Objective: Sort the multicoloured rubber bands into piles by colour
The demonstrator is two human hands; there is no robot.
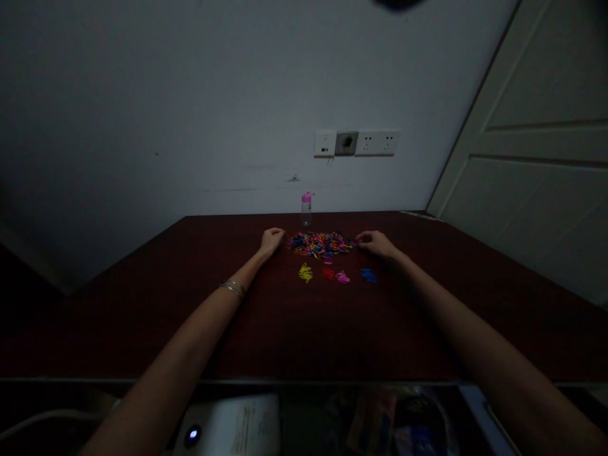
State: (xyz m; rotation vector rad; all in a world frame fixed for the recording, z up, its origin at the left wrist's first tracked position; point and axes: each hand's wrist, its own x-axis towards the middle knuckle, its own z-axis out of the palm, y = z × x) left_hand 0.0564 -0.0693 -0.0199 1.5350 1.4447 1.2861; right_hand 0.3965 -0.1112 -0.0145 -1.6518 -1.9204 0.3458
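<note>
Curls the left hand (273, 240), fingers together, just beside the left edge of a mixed pile (320, 244) of small coloured pieces; too dim to tell of anything held. Rests the right hand (374, 242), thumb and fingertips close, at the pile's right edge; cannot tell of a grip. Wears a bracelet (234, 289) on the left arm (190, 342). Has, on the pile's near side, a yellow cluster (305, 273), red cluster (328, 273), pink cluster (342, 277) and blue cluster (368, 275) on a dark table (304, 335); behind the pile, a pink-lidded bottle (306, 210); beyond and above, wall sockets (377, 143).
</note>
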